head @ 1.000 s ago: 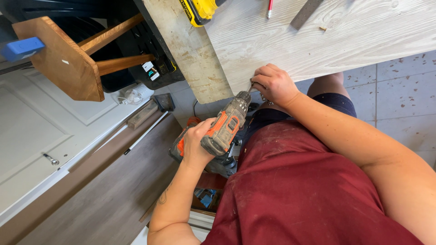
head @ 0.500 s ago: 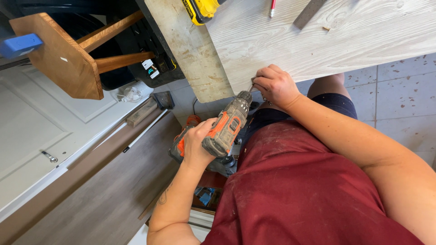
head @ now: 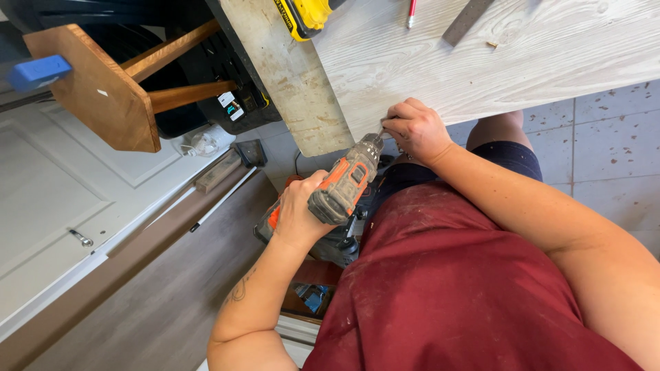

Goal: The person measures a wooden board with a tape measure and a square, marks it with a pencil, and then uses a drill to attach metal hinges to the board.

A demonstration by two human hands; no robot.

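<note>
My left hand (head: 299,209) grips the handle of an orange and grey cordless drill (head: 344,185), which points up and to the right. Its bit meets the near edge of a pale whitewashed wooden board (head: 495,62). My right hand (head: 416,129) is closed around the tip of the bit at that edge, fingers pinched; any screw there is hidden by the fingers. My red shirt fills the lower right.
A yellow power tool (head: 306,14), a red pencil (head: 411,12) and a metal ruler (head: 467,20) lie on the board's far side. A brown wooden stool (head: 113,89) with a blue clamp (head: 38,72) stands at upper left, above a white door panel (head: 55,199). Grey tiles at right.
The drill and both hands have stayed at the board's edge; the view has shifted slightly and the right hand has closed in tighter on the bit.
</note>
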